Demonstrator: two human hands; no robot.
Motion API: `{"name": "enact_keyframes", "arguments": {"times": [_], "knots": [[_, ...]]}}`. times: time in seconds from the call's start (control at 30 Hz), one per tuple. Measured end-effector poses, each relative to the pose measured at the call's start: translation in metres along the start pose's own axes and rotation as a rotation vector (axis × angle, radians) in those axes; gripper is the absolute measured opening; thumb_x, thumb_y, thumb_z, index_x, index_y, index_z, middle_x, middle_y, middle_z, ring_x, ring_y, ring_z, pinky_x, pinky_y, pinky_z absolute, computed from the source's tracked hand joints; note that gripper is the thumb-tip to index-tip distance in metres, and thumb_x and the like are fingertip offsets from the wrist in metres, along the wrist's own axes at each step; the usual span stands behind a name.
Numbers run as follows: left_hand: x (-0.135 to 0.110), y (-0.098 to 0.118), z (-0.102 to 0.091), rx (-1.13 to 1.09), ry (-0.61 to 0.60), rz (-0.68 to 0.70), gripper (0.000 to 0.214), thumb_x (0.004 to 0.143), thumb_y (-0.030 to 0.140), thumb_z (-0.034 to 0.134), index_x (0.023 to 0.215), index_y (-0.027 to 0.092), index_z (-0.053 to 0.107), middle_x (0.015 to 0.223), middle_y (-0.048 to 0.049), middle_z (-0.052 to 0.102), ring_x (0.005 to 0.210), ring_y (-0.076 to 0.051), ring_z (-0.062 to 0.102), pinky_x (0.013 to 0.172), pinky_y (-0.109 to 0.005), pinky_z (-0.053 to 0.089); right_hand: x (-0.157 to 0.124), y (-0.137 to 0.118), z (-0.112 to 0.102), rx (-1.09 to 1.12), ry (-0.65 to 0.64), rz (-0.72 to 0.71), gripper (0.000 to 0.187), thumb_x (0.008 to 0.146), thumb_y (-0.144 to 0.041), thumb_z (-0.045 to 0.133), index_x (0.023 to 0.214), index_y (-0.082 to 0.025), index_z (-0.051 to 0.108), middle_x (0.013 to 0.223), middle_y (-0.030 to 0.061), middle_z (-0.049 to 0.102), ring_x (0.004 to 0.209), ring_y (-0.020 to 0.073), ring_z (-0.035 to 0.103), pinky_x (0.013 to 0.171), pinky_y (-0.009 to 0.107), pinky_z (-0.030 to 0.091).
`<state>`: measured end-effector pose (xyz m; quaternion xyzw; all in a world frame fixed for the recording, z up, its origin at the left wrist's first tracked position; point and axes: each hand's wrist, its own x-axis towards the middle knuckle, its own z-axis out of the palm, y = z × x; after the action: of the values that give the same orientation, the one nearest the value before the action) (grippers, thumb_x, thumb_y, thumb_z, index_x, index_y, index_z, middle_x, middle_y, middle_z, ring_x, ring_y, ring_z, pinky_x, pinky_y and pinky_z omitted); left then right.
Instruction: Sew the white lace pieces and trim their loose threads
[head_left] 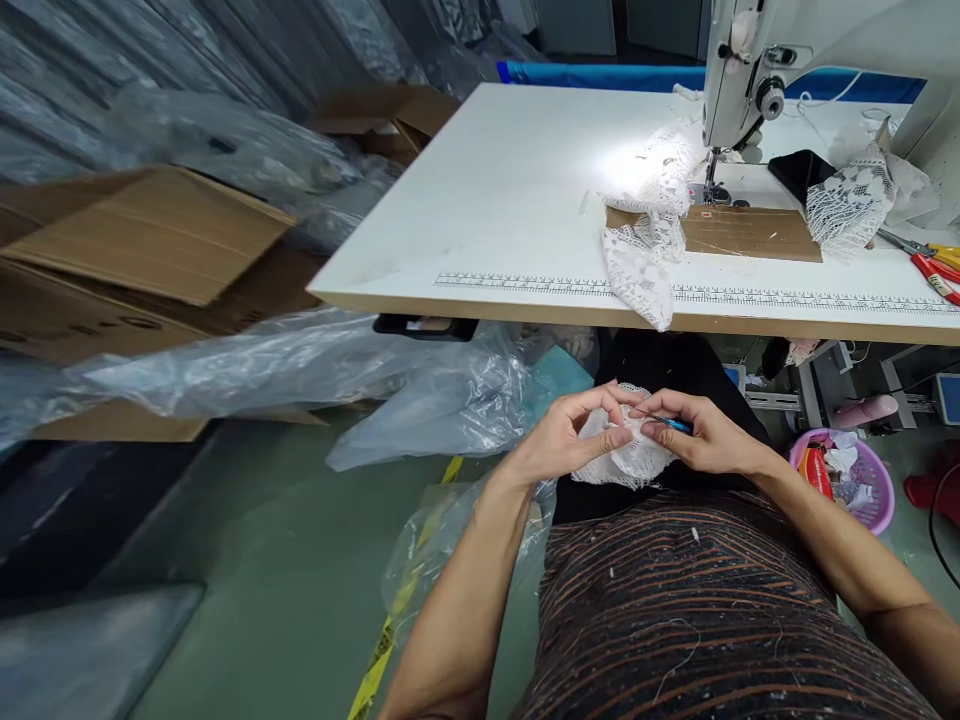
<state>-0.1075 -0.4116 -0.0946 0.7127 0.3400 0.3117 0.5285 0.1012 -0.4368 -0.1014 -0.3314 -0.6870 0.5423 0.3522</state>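
Over my lap, my left hand pinches a piece of white lace fabric between its bent fingers and thumb. Facing it, my right hand is closed on a slim blue-handled tool that looks like a seam ripper. Its thin tip points left, at the lace near the left fingertips. Whether the tip touches a thread is too small to make out. More white lace lies on the sewing table and hangs slightly over its front edge.
A sewing machine stands on the table, with a cardboard strip before it. Red-handled pliers lie at the right. Cardboard boxes and plastic sheeting crowd the left. A purple basket sits on the floor.
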Motion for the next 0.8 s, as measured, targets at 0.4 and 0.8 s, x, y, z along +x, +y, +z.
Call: {"name": "enact_keyframes", "arguments": {"times": [0.4, 0.8], "knots": [[0.001, -0.004, -0.004, -0.066, 0.109, 0.022, 0.036, 0.075, 0.053, 0.079, 0.071, 0.018, 0.07, 0.078, -0.0065, 0.071, 0.074, -0.017, 0.063, 0.075, -0.033, 0.052, 0.001, -0.006, -0.005, -0.114, 0.038, -0.07, 0.009, 0.093, -0.028, 0.052, 0.098, -0.021, 0.054, 0.088, 0.0019, 0.064, 0.078, 0.0127, 0.058, 0.072, 0.026, 0.046], [0.002, -0.008, 0.006, -0.2, 0.26, 0.053, 0.036, 0.07, 0.042, 0.085, 0.064, 0.016, 0.061, 0.069, -0.0031, 0.068, 0.062, -0.012, 0.062, 0.056, -0.023, 0.049, 0.003, 0.0, 0.001, -0.052, 0.16, 0.024, 0.022, 0.088, -0.038, 0.059, 0.078, -0.019, 0.054, 0.069, -0.0031, 0.051, 0.061, 0.0094, 0.041, 0.057, 0.023, 0.036]]}}
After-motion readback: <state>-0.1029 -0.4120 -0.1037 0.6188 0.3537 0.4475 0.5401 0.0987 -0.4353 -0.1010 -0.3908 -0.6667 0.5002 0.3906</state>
